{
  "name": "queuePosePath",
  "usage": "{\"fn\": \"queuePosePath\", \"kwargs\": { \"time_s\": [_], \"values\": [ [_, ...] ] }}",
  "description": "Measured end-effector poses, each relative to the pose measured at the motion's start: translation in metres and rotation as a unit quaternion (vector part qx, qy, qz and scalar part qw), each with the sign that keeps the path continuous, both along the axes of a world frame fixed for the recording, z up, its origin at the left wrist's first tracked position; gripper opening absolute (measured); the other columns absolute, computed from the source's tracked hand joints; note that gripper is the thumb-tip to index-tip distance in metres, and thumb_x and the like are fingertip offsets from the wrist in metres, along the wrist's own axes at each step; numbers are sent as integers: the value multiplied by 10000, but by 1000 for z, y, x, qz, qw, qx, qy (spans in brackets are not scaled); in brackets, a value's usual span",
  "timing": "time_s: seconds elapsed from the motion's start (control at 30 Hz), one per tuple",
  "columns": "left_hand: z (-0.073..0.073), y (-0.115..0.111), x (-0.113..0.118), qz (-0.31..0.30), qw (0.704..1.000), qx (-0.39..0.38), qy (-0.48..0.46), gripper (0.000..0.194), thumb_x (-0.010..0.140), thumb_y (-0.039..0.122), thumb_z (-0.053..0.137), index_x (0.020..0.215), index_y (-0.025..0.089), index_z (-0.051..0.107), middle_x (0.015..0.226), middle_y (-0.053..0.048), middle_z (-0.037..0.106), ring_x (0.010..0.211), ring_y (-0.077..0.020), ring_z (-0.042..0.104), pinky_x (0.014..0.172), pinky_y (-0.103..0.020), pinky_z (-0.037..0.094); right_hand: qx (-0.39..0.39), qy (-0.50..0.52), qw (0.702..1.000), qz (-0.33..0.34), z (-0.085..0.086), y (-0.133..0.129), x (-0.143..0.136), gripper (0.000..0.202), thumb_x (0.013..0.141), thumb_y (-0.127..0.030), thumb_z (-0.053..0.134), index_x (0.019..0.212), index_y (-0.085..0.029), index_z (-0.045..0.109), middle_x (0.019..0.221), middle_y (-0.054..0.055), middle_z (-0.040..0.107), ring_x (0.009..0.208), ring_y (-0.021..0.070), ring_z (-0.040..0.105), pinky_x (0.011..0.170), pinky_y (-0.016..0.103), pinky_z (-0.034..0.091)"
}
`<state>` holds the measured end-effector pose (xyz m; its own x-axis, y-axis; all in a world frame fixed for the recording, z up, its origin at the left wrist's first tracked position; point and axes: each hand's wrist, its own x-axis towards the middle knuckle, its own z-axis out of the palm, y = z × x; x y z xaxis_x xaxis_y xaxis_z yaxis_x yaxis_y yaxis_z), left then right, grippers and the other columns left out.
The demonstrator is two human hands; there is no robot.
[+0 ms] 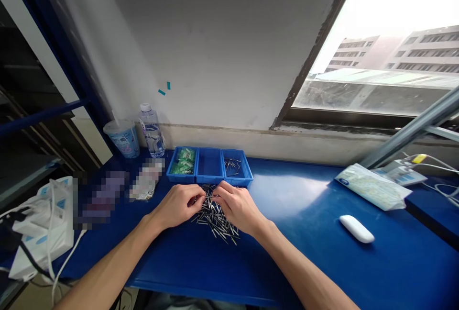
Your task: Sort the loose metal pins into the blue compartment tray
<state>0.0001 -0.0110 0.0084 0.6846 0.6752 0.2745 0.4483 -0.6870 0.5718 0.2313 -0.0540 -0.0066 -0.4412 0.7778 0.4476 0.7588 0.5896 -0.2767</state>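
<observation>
A loose pile of thin metal pins (217, 224), dark and silvery, lies on the blue table under my hands. My left hand (182, 203) is closed in a pinch at the pile's left side. From the right, my right hand (238, 207) pinches too, its fingertips close to those of the left. What the fingertips hold is too small to make out. Just beyond them stands a row of three joined blue bins. The left bin (170, 167) contains green packets, the middle bin (210, 162) shows its bare bottom, and several similar pins lie in the right bin (244, 169).
A water bottle (152, 133) and a plastic cup (124, 140) stand against the wall at left. White power strips (53, 233) with cables lie at far left. To the right are a white oval case (356, 229) and a tissue pack (375, 186).
</observation>
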Motion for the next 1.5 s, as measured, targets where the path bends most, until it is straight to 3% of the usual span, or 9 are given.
{"fn": "queuePosePath", "kwargs": {
  "time_s": [0.13,0.27,0.47,1.0,1.3,1.43,1.5],
  "values": [
    [-2,0,-1,-2,1000,-2,-4,222,1026,252,520,903,184,692,810,-15,685,708,-152,602,685,-275,425,-4,-4,1000,-4,0,0,-1,229,1118,-257,460,1010,-201,653,949,35,698,695,129,630,601,263,350],
    [-3,1,-1,3,1000,-6,-10,198,1022,260,539,920,188,693,825,-12,693,710,-149,613,675,-268,424,-12,-2,1000,12,0,0,-1,147,1093,-320,559,1160,-197,601,975,40,720,736,158,668,603,271,368],
    [-2,0,1,2,1000,-11,-5,217,1025,282,533,917,188,696,818,-13,698,705,-153,615,673,-266,423,-5,-23,1000,10,-1,1,-1,113,1096,-177,467,1052,-210,566,950,24,703,687,133,640,583,267,327],
    [-1,-2,1,-8,999,-33,-1,279,1031,290,492,1014,186,751,937,-57,774,826,-202,686,756,-288,473,13,-3,999,31,-2,2,0,106,1084,-158,473,1023,-214,539,921,17,704,687,134,639,581,268,316],
    [-2,-1,1,-20,1000,-4,-2,227,994,215,518,916,192,730,852,-29,732,768,-174,652,727,-271,425,-3,-11,1000,24,0,1,-3,167,1138,-260,447,1028,-201,558,907,25,707,686,140,641,572,271,294],
    [-2,-2,3,-19,1000,4,12,230,980,197,518,824,188,688,745,-8,655,689,-156,586,668,-271,374,-36,-16,999,-2,1,0,-4,300,1154,-285,391,921,-204,562,829,15,690,640,138,617,576,274,309],
    [-3,-2,4,-18,1000,3,10,236,977,189,514,796,184,666,734,-5,642,678,-151,574,660,-272,365,-43,-6,999,6,1,0,-4,258,1144,-315,437,958,-204,577,835,15,697,660,145,634,591,270,332]
  ]
}}
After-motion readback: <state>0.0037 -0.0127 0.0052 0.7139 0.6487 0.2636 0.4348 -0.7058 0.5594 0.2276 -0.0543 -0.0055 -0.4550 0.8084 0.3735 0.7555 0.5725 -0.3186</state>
